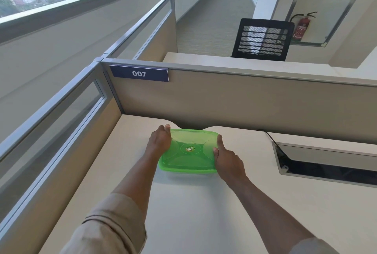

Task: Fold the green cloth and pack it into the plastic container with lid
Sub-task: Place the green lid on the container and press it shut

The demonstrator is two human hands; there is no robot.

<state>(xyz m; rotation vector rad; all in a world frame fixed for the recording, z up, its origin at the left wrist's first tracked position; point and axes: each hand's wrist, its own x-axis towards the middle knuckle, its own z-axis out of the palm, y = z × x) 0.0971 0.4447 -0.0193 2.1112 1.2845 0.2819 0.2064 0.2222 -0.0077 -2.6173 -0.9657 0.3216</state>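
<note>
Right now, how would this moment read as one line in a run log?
stage: lid on | container: on desk | left hand: grips left side | right hand: grips right side | cloth: not visible

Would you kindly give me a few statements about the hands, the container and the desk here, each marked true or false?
1. The lid sits on the green container. True.
2. Only the left hand touches the container. False: the right hand grips its other side.
3. The container rests on the desk. True.
4. The partition sign reads 700. False: it reads 007.
5. The green cloth lies beside the container. False: no cloth shows on the desk.
</note>
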